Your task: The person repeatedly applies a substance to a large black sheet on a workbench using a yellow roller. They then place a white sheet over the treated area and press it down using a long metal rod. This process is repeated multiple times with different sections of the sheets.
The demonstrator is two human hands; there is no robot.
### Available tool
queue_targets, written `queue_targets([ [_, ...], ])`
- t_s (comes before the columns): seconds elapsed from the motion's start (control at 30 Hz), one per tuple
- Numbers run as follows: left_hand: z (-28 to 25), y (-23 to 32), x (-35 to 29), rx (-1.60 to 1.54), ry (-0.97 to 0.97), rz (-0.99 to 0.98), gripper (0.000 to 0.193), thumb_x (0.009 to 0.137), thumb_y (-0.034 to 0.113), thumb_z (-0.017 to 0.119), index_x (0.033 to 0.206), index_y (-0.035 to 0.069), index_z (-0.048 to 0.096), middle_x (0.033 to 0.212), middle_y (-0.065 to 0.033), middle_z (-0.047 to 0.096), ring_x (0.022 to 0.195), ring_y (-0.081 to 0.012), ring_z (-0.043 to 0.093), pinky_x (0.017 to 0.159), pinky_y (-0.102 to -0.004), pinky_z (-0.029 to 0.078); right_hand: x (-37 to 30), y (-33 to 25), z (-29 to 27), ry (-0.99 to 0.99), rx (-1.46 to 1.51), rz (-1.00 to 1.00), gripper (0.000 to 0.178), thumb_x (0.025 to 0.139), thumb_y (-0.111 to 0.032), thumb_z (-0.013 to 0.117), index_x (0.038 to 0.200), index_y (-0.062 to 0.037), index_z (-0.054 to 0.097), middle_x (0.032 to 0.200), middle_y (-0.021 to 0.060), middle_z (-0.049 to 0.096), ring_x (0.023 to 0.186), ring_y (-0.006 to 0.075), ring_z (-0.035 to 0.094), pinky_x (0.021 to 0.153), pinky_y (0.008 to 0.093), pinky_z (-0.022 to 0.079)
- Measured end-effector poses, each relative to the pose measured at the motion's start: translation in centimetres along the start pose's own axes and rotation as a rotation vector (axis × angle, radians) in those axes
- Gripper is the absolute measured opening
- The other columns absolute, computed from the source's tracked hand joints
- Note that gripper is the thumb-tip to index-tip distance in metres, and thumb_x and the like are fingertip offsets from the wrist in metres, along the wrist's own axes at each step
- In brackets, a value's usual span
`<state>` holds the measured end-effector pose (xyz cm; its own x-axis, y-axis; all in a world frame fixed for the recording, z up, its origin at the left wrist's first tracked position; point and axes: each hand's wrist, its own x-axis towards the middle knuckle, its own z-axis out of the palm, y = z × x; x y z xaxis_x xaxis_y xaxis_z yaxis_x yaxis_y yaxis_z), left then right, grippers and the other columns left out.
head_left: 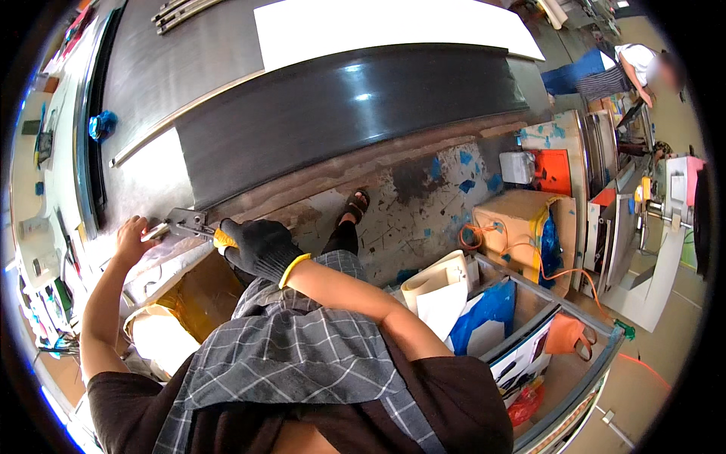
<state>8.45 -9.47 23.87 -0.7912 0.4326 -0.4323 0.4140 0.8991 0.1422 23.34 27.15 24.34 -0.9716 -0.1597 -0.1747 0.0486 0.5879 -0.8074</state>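
Note:
My right hand wears a dark glove and is closed around a pliers-like tool with a broad dark metal head and a yellow-orange grip. The tool's head lies at the near left corner of a long dark sheet on the bench. Just left of that head is my bare left hand, its thumb and fingers closed on a short pale strip. Whether the strip touches the tool's head, I cannot tell. The glove hides most of the grip.
A white sheet lies behind the dark one, and a thin rod along its left. Cardboard boxes stand by my left side. To my right is a metal-framed rack with rolled paper and blue film. Another person stands far right.

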Motion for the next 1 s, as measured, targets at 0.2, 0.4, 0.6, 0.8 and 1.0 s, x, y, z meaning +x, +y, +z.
queue_targets([
  [0.2,1.5,-0.5,-2.2,0.04,-0.025,-0.119,0.044,0.06,0.023,0.085,0.083,0.006,0.052,0.086,-0.01,0.056,0.086,-0.0321,0.055,0.075,-0.042,0.044,-7.7,16.5,-10.3,0.587,0.249,0.19,0.032,0.092,-0.033,0.058,0.109,-0.0062,0.057,0.088,0.0111,0.064,0.08,0.0223,0.064,0.07,0.0367,0.051],
  [0.4,-0.1,0.9,-0.8,0.051,-0.051,-0.192,0.048,0.057,0.027,0.086,0.081,0.006,0.05,0.086,-0.0102,0.056,0.088,-0.0322,0.055,0.076,-0.0422,0.044,-13.2,37.8,-38.4,1.152,0.39,0.688,0.037,0.093,-0.042,0.056,0.094,-0.0062,0.062,0.078,0.0066,0.061,0.066,0.0168,0.058,0.059,0.033,0.046],
  [0.6,0.9,0.4,-2.0,0.045,0.005,-0.136,0.048,0.056,0.026,0.086,0.081,0.006,0.051,0.085,-0.0101,0.056,0.088,-0.0327,0.055,0.075,-0.0425,0.044,-11.9,33.1,-34.0,0.932,0.403,0.538,0.035,0.09,-0.042,0.06,0.1,-0.0086,0.061,0.082,0.006,0.063,0.067,0.0181,0.059,0.061,0.0336,0.048],
  [0.8,1.1,0.6,-1.3,-0.032,0.034,-0.081,0.049,0.055,0.027,0.086,0.08,0.005,0.051,0.083,-0.0109,0.056,0.086,-0.0332,0.055,0.074,-0.0428,0.044,-3.8,7.8,-5.1,0.326,0.287,-0.195,0.045,0.085,-0.03,0.068,0.121,-0.0074,0.055,0.093,0.0124,0.068,0.081,0.0243,0.067,0.073,0.0382,0.054],
  [1.0,1.0,0.2,-0.8,0.001,0.063,-0.05,0.051,0.054,0.033,0.087,0.078,0.006,0.05,0.082,-0.0108,0.055,0.085,-0.0343,0.055,0.073,-0.0434,0.043,-1.2,1.8,-1.6,0.105,0.038,-0.07,0.041,0.081,-0.022,0.071,0.117,-0.0093,0.059,0.092,0.016,0.069,0.082,0.0325,0.068,0.073,0.0399,0.054],
])
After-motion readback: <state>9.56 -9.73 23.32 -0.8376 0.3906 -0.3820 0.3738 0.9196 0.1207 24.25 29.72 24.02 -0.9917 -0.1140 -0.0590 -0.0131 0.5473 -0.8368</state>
